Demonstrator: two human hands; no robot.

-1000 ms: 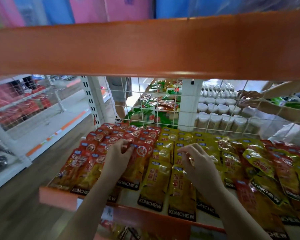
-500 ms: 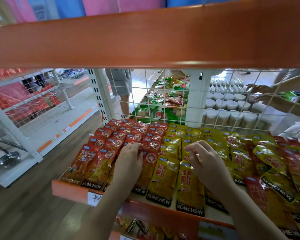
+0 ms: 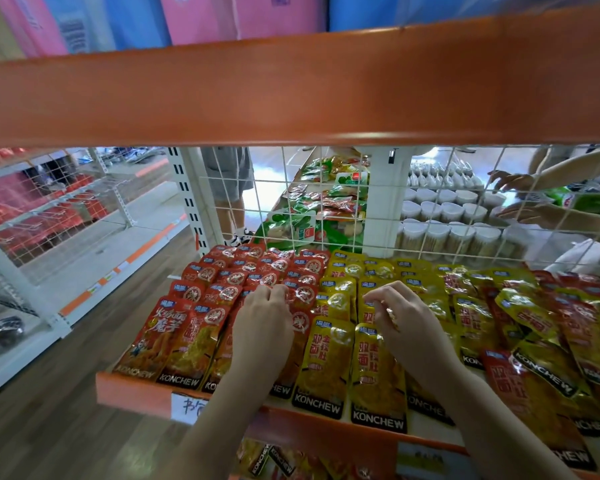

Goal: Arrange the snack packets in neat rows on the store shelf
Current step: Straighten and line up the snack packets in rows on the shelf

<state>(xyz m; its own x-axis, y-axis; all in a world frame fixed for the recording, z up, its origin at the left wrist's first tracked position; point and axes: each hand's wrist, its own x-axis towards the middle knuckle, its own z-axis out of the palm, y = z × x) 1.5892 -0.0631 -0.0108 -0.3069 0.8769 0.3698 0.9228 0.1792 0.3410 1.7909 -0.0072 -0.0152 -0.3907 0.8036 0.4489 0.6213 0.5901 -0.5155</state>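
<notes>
Red snack packets (image 3: 174,337) lie in overlapping rows on the left of the shelf (image 3: 132,389), with yellow snack packets (image 3: 326,358) in rows beside them. My left hand (image 3: 262,323) lies on the red rows, its fingertips curled round the top edge of a red packet. Over the yellow rows, my right hand (image 3: 409,320) has its fingers curled and pinches the top of a yellow packet. Further right, red and yellow packets (image 3: 534,323) lie jumbled and askew.
An orange upper shelf beam (image 3: 291,88) hangs low across the view. A white wire grid (image 3: 291,202) backs the shelf. Behind it are white tubs (image 3: 447,233), green packets, and another person's hands (image 3: 510,181). Wooden floor and a white rack lie left.
The view has shifted and the shelf now sits lower and more central. Both hands stay on the same red and yellow rows, with fingers working slightly at the packet tops.
</notes>
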